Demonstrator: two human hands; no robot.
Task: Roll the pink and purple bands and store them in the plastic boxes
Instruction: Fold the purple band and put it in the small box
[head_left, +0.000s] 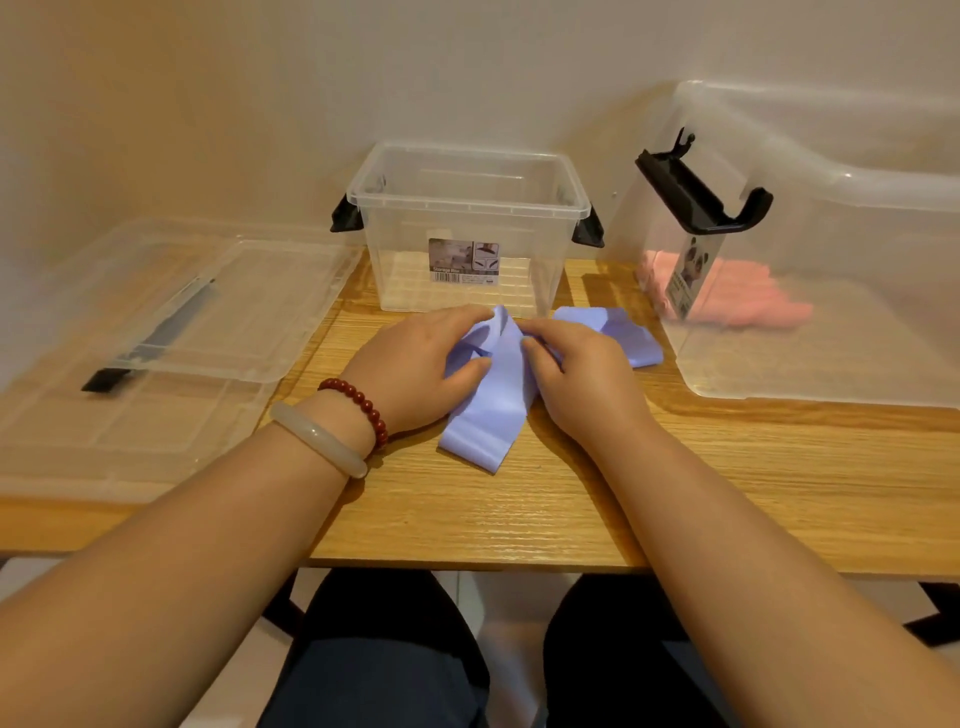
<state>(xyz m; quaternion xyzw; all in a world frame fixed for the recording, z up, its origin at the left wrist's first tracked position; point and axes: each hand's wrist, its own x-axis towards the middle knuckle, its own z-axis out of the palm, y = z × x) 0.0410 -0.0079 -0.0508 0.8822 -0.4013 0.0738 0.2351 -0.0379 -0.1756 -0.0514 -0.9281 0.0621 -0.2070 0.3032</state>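
Observation:
A purple band (491, 421) lies crumpled on the wooden table (571, 509), one end trailing toward me and another part (618, 332) spread to the right. My left hand (415, 364) and my right hand (582, 374) both pinch its raised fold at the middle. Behind my hands stands a small clear plastic box (467, 208) with black latches, open and empty. A larger clear box (810, 260) at the right holds several rolled pink bands (737, 299).
A clear lid (171, 332) with a black latch lies flat on the table's left side. The wall runs close behind the boxes. The table's front edge is near my lap.

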